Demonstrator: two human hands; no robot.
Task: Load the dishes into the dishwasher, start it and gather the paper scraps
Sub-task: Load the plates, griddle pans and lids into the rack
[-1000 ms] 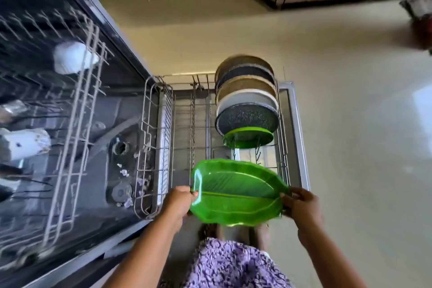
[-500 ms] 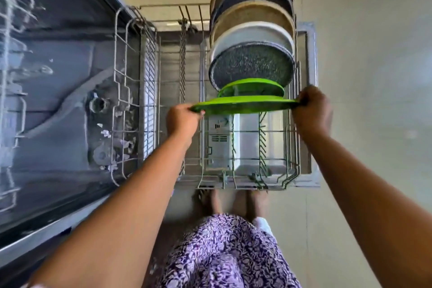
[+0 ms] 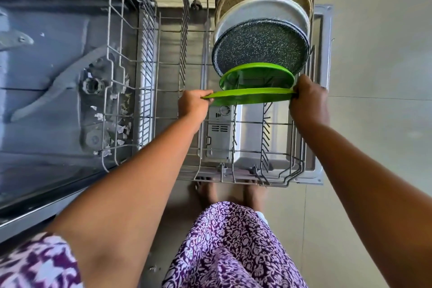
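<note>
Left hand and right hand grip the ends of a green plate, edge-on over the pulled-out rack, just beside another green plate and upright plates. Paper scraps lie on the dishwasher floor.

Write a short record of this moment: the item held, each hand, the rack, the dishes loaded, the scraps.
held item: large green plastic plate, edge-on
left hand: grips its left end
right hand: grips its right end
rack: grey wire rack, pulled out
loaded: small round green plate, dark speckled round plate, others behind
scraps: white paper bits on the dishwasher floor
</note>
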